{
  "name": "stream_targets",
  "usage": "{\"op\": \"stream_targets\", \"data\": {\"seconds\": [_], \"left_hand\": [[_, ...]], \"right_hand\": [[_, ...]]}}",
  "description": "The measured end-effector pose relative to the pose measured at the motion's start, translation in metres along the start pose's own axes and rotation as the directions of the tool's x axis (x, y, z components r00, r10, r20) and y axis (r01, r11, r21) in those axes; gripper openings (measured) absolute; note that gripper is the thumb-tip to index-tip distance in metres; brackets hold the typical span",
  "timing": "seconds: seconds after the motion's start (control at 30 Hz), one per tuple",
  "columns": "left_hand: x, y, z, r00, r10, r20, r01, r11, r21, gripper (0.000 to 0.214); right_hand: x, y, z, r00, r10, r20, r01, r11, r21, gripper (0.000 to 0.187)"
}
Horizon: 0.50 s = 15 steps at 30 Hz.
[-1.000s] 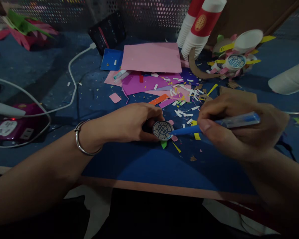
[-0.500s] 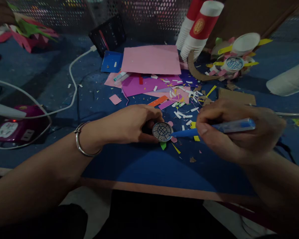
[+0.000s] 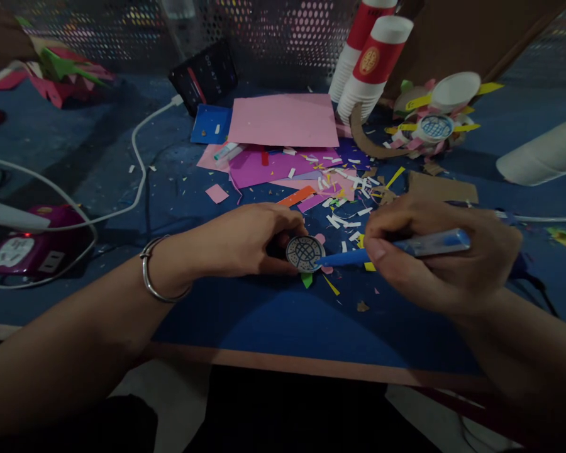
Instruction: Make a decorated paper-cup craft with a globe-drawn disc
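My left hand [image 3: 259,242] grips the left edge of a small round white disc [image 3: 305,253], which looks like a paper cup's bottom and bears blue grid lines and dots. In my right hand [image 3: 446,251] is a blue marker [image 3: 349,258], pinched between thumb and fingers. Its tip touches the lower right part of the disc's face or rim. Whatever lies below the disc's face is mostly hidden by the left fingers. Pink, green and yellow paper scraps [image 3: 306,280] lie close around the disc.
Stacked paper cups [image 3: 375,60], a pink sheet [image 3: 283,119] and a propped phone [image 3: 204,77] stand behind. A cup-and-paper craft [image 3: 436,123] sits right, a white cup stack [image 3: 542,154] beyond it. A purple power socket [image 3: 38,248] with white cable is left. Another person's hand [image 3: 2,44] shows upper left.
The view has shifted slightly. Both hands keep their hold, and the marker tip stays at the disc's lower right, a little nearer its edge lines.
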<state>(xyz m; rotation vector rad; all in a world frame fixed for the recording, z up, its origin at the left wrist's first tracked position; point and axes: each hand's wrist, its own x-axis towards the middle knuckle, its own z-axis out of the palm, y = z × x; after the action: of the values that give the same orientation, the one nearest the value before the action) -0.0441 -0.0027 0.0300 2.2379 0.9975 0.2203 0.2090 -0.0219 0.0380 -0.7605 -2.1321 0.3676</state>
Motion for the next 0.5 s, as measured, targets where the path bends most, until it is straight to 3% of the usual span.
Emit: {"op": "stream_targets", "data": {"seconds": [0.5], "left_hand": [[0.0001,-0.0025,0.0011,1.000,0.006,-0.010,-0.005,0.999,0.051,0.035]], "right_hand": [[0.0025,0.0004,-0.0015,0.999,-0.013,0.037,0.016,0.998,-0.059,0.016]]}}
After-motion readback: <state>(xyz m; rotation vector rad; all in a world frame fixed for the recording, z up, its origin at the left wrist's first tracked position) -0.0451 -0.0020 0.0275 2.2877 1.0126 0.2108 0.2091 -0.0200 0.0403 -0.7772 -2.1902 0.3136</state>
